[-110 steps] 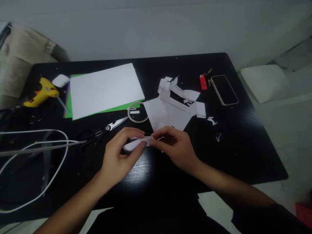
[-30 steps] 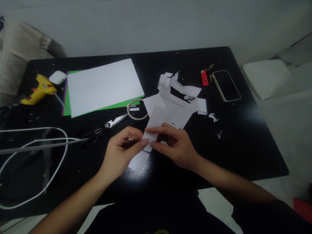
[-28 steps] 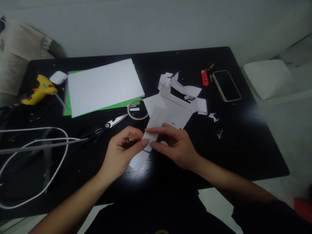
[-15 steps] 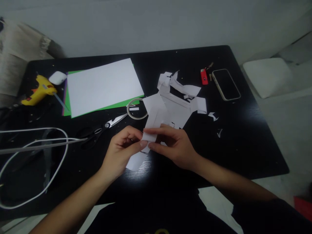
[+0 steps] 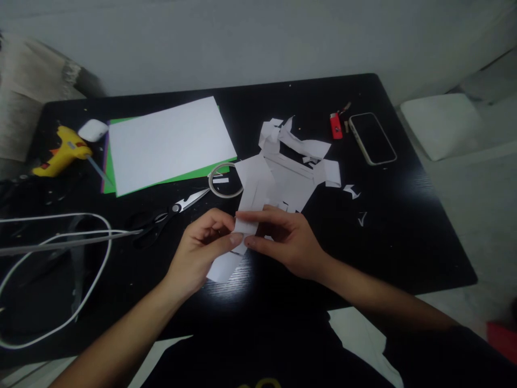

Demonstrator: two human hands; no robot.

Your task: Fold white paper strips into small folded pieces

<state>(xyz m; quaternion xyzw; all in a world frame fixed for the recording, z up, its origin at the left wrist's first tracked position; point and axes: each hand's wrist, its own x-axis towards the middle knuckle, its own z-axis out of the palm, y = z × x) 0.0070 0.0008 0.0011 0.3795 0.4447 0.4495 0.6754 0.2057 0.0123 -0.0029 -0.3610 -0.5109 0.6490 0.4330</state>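
Between my two hands is a small folded piece of white paper (image 5: 245, 226). My left hand (image 5: 198, 245) pinches its left side, thumb in front. From the right, my right hand (image 5: 288, 241) grips it with the index finger along the top edge and the thumb below. Some of the other fingers are curled out of sight. Just beyond lie cut white paper sheets (image 5: 291, 180) with strips and scraps on them. Below my left hand another white paper piece (image 5: 224, 268) shows; whether it joins the held one I cannot tell.
Scissors (image 5: 176, 208) lie partly open at left, beside a tape ring (image 5: 212, 189). A paper stack (image 5: 169, 143), yellow glue gun (image 5: 67, 151), white case (image 5: 92, 130) and looped white cable (image 5: 109, 253) are further left. A red lighter (image 5: 335, 125) and a phone (image 5: 372, 138) lie at back right.
The whole view has shifted very slightly. Both hands keep the same hold on the folded paper, and nothing else has visibly moved.
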